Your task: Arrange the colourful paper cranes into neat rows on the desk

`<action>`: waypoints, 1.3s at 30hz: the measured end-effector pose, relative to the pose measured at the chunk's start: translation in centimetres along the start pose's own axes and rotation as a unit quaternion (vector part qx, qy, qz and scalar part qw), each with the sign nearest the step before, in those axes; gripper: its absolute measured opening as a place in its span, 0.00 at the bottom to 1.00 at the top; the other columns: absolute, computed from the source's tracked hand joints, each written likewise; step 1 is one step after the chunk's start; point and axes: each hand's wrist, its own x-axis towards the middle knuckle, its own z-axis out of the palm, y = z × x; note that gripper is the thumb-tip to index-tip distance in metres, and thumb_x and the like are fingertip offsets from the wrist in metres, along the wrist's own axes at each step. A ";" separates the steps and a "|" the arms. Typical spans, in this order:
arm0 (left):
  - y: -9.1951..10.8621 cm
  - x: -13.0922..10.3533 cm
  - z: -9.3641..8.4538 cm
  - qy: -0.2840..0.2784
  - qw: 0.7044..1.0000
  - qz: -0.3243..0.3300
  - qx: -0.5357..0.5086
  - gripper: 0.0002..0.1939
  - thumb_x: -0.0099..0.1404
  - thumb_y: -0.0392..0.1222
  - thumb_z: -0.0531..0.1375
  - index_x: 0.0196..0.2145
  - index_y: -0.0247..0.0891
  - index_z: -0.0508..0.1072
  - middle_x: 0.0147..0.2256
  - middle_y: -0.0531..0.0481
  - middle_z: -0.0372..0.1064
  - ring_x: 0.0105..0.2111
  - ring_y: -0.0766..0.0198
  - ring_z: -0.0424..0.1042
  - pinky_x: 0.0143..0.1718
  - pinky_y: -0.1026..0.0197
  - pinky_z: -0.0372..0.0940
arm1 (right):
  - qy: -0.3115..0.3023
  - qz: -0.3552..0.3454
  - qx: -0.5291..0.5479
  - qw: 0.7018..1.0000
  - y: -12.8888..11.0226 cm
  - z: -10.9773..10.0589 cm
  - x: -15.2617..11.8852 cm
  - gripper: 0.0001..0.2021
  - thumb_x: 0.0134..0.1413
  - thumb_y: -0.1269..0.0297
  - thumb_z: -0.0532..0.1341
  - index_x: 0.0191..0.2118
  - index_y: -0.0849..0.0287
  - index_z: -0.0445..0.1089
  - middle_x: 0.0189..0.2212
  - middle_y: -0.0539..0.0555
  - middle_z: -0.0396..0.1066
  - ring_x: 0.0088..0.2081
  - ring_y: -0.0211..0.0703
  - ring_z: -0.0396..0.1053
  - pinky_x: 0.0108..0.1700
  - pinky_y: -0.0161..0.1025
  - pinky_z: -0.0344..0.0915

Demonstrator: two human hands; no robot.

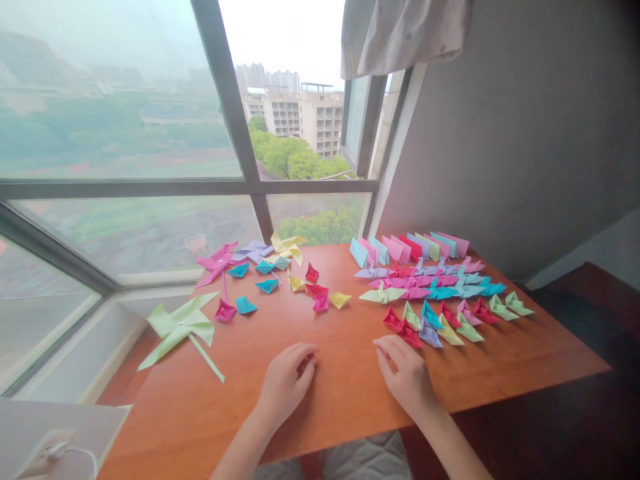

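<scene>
My left hand [289, 375] rests near the table's front, loosely curled with a gap between thumb and fingers and nothing in it. To its right lies my right hand [406, 371], empty too, its thumb apart from its bent fingers. Closest to my right hand are folded paper boats, among them a red paper boat [393, 319] and a yellow paper boat [451, 331]. Beyond my left hand sit a magenta paper boat [321, 301] and another yellow paper boat [341, 300]. A green paper pinwheel [181, 324] lies to the left, its stick [207, 359] pointing toward me.
Rows of paper cranes [383, 293] and folded paper planes [359, 252] stand at the right on the wooden table [345, 393]. More pinwheels, including a pink pinwheel [219, 262], lie by the window [300, 153]. A wall socket with a plug [57, 451] is at lower left.
</scene>
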 end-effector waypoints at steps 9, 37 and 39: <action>-0.1 1.3 0.0 0.038 0.998 -0.027 -0.047 0.20 0.63 0.34 0.53 0.53 0.39 0.67 0.45 0.45 0.72 0.26 0.66 0.71 0.33 0.61 0.69 | -0.075 0.043 0.054 0.995 -2.6 2.8 0.6 0.10 0.61 0.71 0.53 0.39 0.55 0.72 0.33 0.53 0.71 0.32 0.40 0.72 0.35 0.35 0.68; 1.1 4.0 -2.7 -0.037 0.983 0.104 0.148 0.09 0.67 0.35 0.53 0.37 0.43 0.73 0.35 0.50 0.74 0.33 0.63 0.73 0.33 0.65 0.62 | -0.058 0.052 0.090 0.993 -2.7 2.3 0.6 0.12 0.62 0.69 0.54 0.48 0.56 0.70 0.34 0.53 0.72 0.28 0.39 0.70 0.34 0.35 0.70; 1.7 3.0 -2.6 -0.068 0.979 0.138 0.137 0.10 0.68 0.34 0.52 0.36 0.42 0.73 0.35 0.49 0.74 0.34 0.62 0.73 0.34 0.65 0.63 | -0.050 0.058 0.100 0.992 -2.7 2.2 0.5 0.14 0.62 0.67 0.54 0.52 0.57 0.67 0.35 0.53 0.72 0.24 0.36 0.67 0.32 0.35 0.69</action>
